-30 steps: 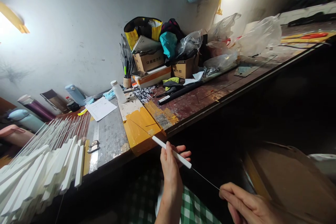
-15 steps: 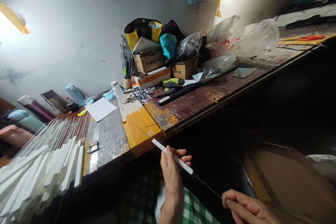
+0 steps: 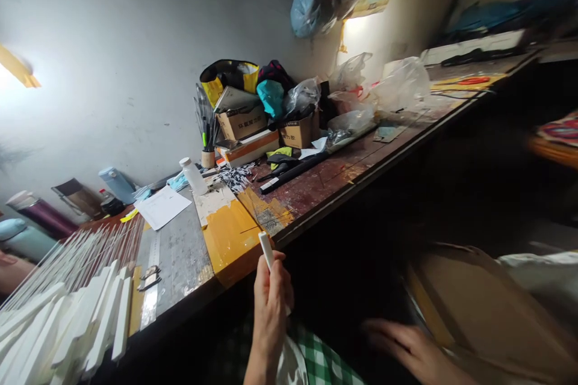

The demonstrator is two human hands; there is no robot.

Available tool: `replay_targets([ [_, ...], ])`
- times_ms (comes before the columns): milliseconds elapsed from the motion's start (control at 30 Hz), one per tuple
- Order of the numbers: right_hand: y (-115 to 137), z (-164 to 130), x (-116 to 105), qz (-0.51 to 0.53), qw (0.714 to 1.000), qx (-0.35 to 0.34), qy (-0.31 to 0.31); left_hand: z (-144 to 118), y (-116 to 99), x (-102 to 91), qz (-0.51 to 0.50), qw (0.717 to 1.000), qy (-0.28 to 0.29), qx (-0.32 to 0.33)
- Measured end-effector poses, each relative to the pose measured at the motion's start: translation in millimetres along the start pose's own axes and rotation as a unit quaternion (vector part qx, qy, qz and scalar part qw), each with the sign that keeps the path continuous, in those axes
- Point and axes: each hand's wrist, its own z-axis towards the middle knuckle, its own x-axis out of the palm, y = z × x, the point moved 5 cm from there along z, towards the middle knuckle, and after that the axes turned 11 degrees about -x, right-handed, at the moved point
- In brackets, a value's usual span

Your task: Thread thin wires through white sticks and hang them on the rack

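A view from a head-worn camera looks down at a cluttered workbench that runs from the lower left to the upper right of the frame. At the bottom centre, the left hand is raised with its fingers closed around a thin white stick, which pokes up out of the fist just below the bench's front edge. At the lower right, the right hand is blurred, lying low with the fingers stretched out towards the left; whether it holds anything cannot be told. It is near a brown cardboard box that fills the lower right corner. A green checked cloth shows between the two hands at the bottom edge.

In the lower left corner, a fan of many white sticks lies on the bench. Just right of them is a metal ruler on a grey metal plate, and beside that an orange taped patch. A sheet of paper and a small white bottle sit further back. At the centre of the frame, against the grey wall, stand stacked cardboard cartons, a pot of pens and a yellow and black bag. Clear plastic bags lie towards the upper right.
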Motion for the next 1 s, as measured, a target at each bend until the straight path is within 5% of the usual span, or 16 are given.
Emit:
replay_targets([
  [200, 106.4, 51.9, -23.9, 0.168, 0.968, -0.179, -0.060, -23.2, -2.2, -8.6, 0.126, 0.986, 0.076, -0.074],
  [333, 145.6, 66.0, -10.6, 0.318, 0.919, -0.232, -0.013, -31.1, 7.3, -12.1, 0.180, 0.975, 0.094, -0.096],
  [467, 141.6, 71.0, 3.0, 0.391, 0.901, -0.186, -0.025, -33.4, 20.8, -24.5, 0.197, 0.973, 0.077, -0.097],
  [700, 124.2, 74.7, 3.6, 0.366, 0.913, -0.147, -0.108, -38.4, 41.8, -46.2, 0.204, 0.979, -0.004, -0.025],
  [1000, 113.3, 75.0, 21.5, 0.371, 0.917, -0.131, -0.071, -44.1, 39.9, -40.1, 0.179, 0.983, -0.048, -0.011],
])
